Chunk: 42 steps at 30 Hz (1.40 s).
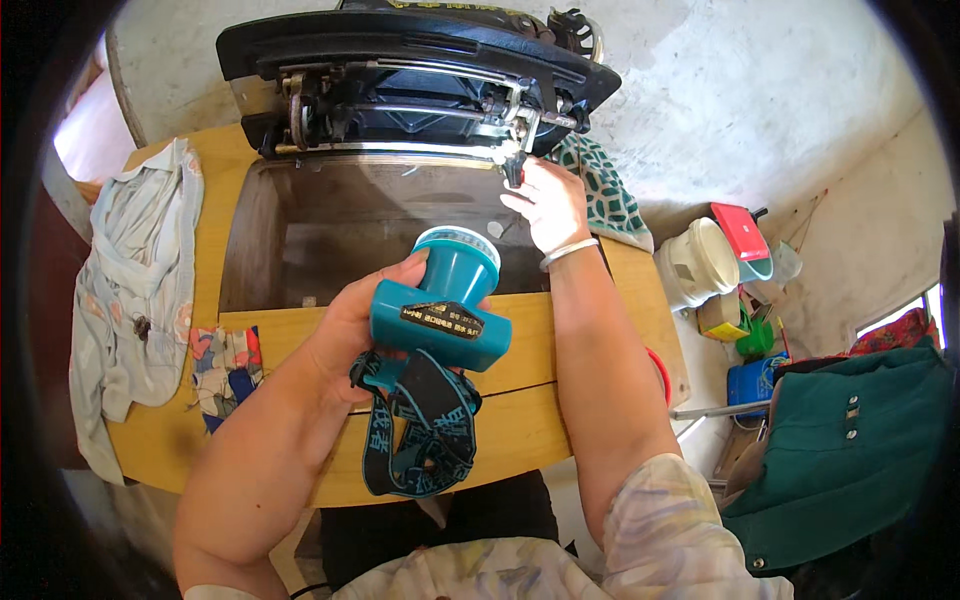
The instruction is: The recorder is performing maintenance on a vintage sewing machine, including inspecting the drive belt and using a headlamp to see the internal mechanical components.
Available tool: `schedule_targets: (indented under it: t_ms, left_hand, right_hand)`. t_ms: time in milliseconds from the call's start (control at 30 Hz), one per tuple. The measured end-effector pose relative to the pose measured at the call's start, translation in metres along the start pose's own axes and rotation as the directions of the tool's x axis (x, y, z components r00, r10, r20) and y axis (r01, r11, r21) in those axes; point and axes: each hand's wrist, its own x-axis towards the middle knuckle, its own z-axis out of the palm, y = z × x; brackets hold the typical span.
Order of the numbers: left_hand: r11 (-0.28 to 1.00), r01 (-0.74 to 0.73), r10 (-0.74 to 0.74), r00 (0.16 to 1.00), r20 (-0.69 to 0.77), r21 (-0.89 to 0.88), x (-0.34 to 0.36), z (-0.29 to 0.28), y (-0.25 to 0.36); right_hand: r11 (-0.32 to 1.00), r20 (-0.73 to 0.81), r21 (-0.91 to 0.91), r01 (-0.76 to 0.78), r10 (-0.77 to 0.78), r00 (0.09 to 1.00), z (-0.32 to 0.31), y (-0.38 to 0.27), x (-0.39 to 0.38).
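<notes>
A sewing machine (420,100) is tipped back on its hinges, its black underside with metal rods and levers facing me. My left hand (350,330) is closed around a teal headlamp (445,325), with its black and teal strap (420,430) hanging below. The lamp head points at the machine, and a bright spot falls near the right end of the lower rod. There my right hand (552,205), a white bangle at its wrist, has its fingers bent in against a small black piece (514,170). What that piece is, I cannot make out.
Below the machine a rectangular opening (232,235) breaks the yellow wooden table (520,405). A pale garment (135,290) and a patterned cloth scrap (222,372) lie left; a green-and-white cloth (605,195) lies right. Beyond stand a white bucket (695,262) and a chair draped with green cloth (850,450).
</notes>
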Motion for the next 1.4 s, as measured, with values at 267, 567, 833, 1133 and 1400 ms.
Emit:
schedule_targets:
  t_ms: [267,567,833,1133,1400]
  left_hand:
    - [0.981,-0.164,0.156,0.984,-0.082,-0.105,-0.003,-0.001,-0.002]
    - [0.954,-0.261,0.217,0.941,-0.261,-0.146,-0.008,0.002,0.004]
    - [0.905,-0.282,0.216,0.95,-0.227,-0.318,-0.012,-0.001,0.008]
    - [0.824,-0.41,0.356,0.912,-0.205,-0.391,-0.018,-0.008,0.012]
    - [0.803,-0.433,0.382,0.901,-0.204,-0.408,-0.011,-0.009,0.013]
  right_hand:
    - [0.975,-0.409,0.169,-0.142,0.2,0.89,0.026,0.005,0.01]
    - [0.966,-0.565,-0.254,0.043,-0.185,0.804,0.03,-0.018,0.008]
    - [0.807,-0.412,0.579,-0.114,0.41,0.814,0.057,-0.057,-0.005]
    - [0.988,-0.024,-0.024,-0.151,0.151,0.988,0.085,-0.08,0.015]
    - [0.958,0.076,-0.275,-0.081,0.106,0.991,0.093,-0.051,0.037]
